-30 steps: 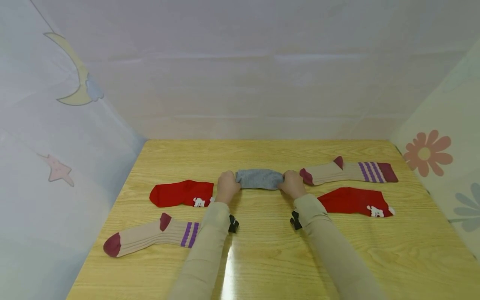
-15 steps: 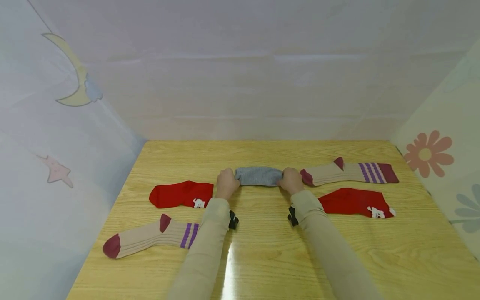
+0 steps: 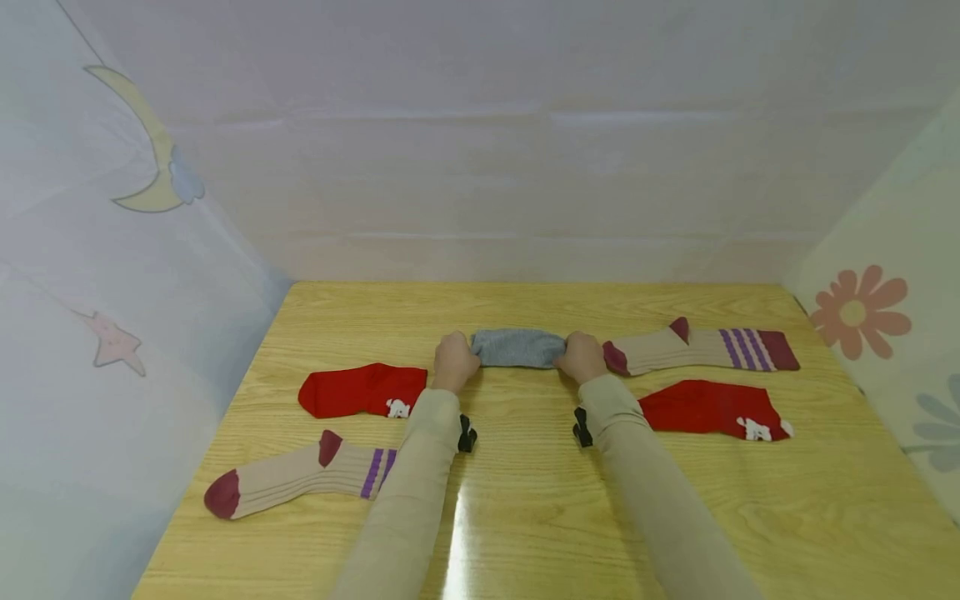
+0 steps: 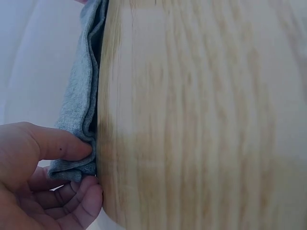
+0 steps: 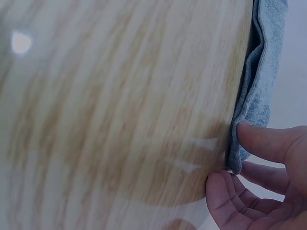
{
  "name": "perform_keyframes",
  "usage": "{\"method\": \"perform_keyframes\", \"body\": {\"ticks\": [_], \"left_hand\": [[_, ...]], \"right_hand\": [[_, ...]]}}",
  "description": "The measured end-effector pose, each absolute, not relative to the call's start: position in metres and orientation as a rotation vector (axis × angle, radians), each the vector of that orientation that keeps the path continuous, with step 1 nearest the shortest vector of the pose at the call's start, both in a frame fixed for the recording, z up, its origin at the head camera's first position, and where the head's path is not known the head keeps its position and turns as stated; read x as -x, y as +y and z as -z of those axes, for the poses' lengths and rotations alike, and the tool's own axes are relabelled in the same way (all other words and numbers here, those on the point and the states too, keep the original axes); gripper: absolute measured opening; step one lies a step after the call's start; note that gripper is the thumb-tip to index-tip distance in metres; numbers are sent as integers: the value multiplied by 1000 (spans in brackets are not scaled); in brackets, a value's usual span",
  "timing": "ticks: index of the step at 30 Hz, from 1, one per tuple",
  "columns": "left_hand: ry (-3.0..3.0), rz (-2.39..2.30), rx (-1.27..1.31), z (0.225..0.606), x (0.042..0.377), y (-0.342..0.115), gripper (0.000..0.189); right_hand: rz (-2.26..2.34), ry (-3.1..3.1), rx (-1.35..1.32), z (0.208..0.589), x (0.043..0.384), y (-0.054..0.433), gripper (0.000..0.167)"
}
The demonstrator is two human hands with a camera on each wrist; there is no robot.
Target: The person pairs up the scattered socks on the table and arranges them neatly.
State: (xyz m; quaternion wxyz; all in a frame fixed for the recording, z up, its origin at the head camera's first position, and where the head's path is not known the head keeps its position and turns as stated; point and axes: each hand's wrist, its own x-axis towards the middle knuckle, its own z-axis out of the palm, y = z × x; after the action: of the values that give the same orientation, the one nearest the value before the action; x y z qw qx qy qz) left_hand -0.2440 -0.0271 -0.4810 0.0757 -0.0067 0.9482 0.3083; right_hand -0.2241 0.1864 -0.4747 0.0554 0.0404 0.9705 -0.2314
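Note:
A grey sock lies stretched sideways between my two hands, close over the middle of the wooden table. My left hand pinches its left end; in the left wrist view the thumb presses on the layered grey fabric, with curled fingers beneath. At the other end my right hand pinches the cloth between thumb and fingers. Seen from the right wrist, the grey sock shows stacked layers along its near edge.
Left of the arms lie a red sock and a beige sock with maroon toe and purple stripes. A matching beige sock and red sock lie to the right. Fabric walls stand behind and beside the wooden table.
Both hands have moved slightly away from me toward the table's back, carrying the grey sock along. The other socks have kept their places.

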Motion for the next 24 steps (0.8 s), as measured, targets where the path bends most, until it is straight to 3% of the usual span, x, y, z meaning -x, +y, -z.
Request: {"method": "perform_keyframes", "body": {"ticks": [11,24], "left_hand": [[2860,-941,12,485,252,-27,40],[2858,-965,37,491,264,-27,35]], "right_hand": [[791,2904,-209,477,232,185,41],[801,2875,-258,480,241,187,48]]}}
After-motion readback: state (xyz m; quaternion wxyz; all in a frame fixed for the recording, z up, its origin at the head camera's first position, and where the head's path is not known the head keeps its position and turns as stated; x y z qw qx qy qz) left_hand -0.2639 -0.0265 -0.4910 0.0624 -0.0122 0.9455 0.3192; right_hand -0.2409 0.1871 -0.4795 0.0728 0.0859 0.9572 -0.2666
